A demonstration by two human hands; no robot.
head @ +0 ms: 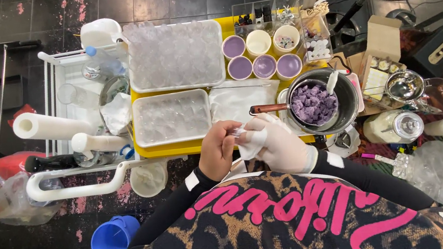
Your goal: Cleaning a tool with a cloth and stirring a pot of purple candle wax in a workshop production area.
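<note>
Seen from above at a crowded yellow table [227, 26], my bare left hand [218, 152] and my gloved right hand [279, 144] meet at the near edge, just in front of my chest. My left hand is curled, its fingers pinched on a small clear plastic cup [237, 132]; my right hand, in a white glove, is closed around a white tissue [248, 148] pressed against that cup. Whether the cup holds anything I cannot tell. Just beyond my right hand stands a metal pot [348, 104] with a brown handle, filled with lumpy purple paste [313, 104], a white spoon [332, 81] resting in it. Behind it sit six round tubs [261, 54] in two rows, several with purple contents. To my left lie two white trays [171, 118] packed with clear empty cups, the larger one farther from me. A paper towel roll [47, 126] rests on the white cart [71, 185] at far left.
</note>
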